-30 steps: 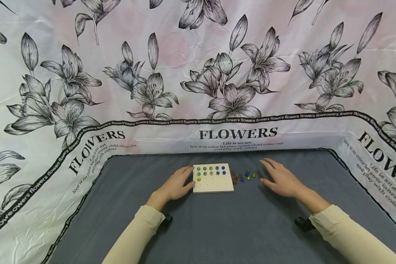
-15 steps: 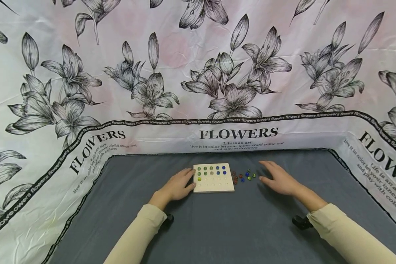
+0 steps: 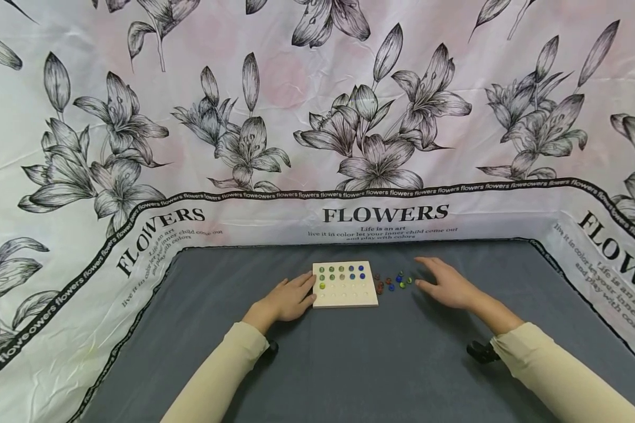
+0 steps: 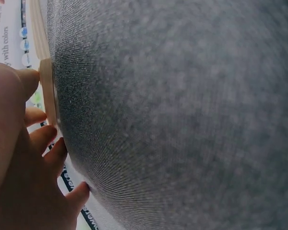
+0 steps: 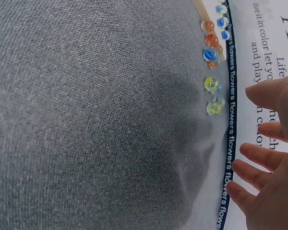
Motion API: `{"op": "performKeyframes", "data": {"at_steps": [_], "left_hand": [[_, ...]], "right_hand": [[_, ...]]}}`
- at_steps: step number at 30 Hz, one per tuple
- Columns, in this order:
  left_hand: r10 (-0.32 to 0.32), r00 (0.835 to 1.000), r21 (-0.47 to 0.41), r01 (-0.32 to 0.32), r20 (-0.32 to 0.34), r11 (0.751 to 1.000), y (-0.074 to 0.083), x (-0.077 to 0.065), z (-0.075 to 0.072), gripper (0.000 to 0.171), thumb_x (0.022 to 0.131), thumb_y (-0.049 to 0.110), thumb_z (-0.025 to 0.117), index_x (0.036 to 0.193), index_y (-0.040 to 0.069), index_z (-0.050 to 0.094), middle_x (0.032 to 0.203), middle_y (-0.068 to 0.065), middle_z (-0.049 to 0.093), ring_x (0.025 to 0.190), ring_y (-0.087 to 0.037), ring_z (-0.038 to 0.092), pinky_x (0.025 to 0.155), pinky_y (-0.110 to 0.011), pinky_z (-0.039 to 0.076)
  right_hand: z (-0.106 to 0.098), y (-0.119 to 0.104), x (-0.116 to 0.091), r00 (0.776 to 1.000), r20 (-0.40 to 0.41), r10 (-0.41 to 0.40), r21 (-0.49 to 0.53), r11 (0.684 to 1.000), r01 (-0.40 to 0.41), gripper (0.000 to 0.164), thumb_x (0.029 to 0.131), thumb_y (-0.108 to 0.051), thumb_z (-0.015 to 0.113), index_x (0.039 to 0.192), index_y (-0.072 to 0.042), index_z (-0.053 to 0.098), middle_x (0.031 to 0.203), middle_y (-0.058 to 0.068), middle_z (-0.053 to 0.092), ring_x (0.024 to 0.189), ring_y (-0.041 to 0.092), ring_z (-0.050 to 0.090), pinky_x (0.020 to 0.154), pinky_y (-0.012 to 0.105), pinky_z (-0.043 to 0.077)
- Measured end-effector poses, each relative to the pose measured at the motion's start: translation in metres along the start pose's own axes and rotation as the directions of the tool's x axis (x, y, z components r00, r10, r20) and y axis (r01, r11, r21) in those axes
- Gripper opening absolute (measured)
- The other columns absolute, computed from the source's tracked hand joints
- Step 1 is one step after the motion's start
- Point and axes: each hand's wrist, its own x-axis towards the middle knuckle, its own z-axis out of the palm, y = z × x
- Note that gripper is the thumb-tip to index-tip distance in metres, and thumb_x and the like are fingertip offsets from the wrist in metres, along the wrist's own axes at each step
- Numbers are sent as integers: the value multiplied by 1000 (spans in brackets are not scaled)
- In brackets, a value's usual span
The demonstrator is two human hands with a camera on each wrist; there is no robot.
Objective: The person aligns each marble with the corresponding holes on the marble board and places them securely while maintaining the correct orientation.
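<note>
Glass rolls easily, so I judge the loose marbles [image 3: 388, 281] my chief risk: one careless brush of my right grip [image 3: 448, 285] could scatter them across the grey tabletop [image 3: 391, 364]. My left grip [image 3: 287, 298] only touches the left edge of the wooden board [image 3: 344, 301] — thumb and fingers spread, not clasped round it — so a hard push could slide it into the loose marbles or jolt the seated marbles [image 3: 331, 277] from their hollows. The wooden board lies near the middle of the tabletop's far edge, right of my left grip. Beside it sit the loose marbles, just left of my right grip, which is wide and holds nothing.
</note>
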Motion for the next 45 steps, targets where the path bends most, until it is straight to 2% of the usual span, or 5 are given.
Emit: {"op": "performKeyframes", "data": {"at_steps": [14, 20, 24, 28, 45], "left_hand": [[-42, 996, 35, 39, 80, 999, 1, 6, 5, 63, 113, 42, 28, 166, 15, 11, 173, -1, 5, 158, -20, 12, 126, -55, 11], [-30, 997, 4, 29, 76, 1000, 2, 6, 5, 62, 113, 39, 32, 166, 12, 15, 173, -4, 8, 158, -23, 14, 125, -57, 12], [-34, 997, -2, 34, 73, 999, 1, 6, 10, 63, 113, 43, 30, 166, 14, 13, 173, -3, 7, 158, -22, 12, 125, -56, 11], [-34, 996, 2, 34, 82, 999, 4, 3, 6, 63, 113, 42, 31, 166, 12, 16, 172, -5, 12, 158, -23, 15, 125, -55, 13], [-47, 994, 17, 46, 95, 999, 2, 3, 0, 63, 113, 41, 31, 166, 11, 17, 172, -6, 14, 158, -23, 15, 126, -55, 12]], "right_hand": [[4, 6, 1, 1000, 24, -8, 20, 1000, 8, 57, 102, -18, 64, 147, 11, 44, 145, 35, 47, 127, 52, 52, 100, 65, 46], [3, 7, 3, 999, 33, -1, 62, 998, -1, 52, 99, -14, 67, 140, 13, 50, 130, 33, 59, 110, 45, 63, 87, 57, 54], [5, 8, 6, 999, 45, 6, 84, 996, -10, 49, 98, -11, 67, 136, 15, 52, 121, 28, 65, 103, 37, 65, 82, 51, 55], [8, 7, 8, 998, 52, 19, 88, 996, -23, 48, 96, -10, 69, 133, 16, 54, 115, 25, 67, 98, 32, 66, 80, 47, 55], [6, 7, 21, 992, 85, 97, 146, 983, -109, 27, 96, -11, 69, 115, 9, 69, 102, 18, 71, 93, 32, 67, 75, 45, 57]]}}
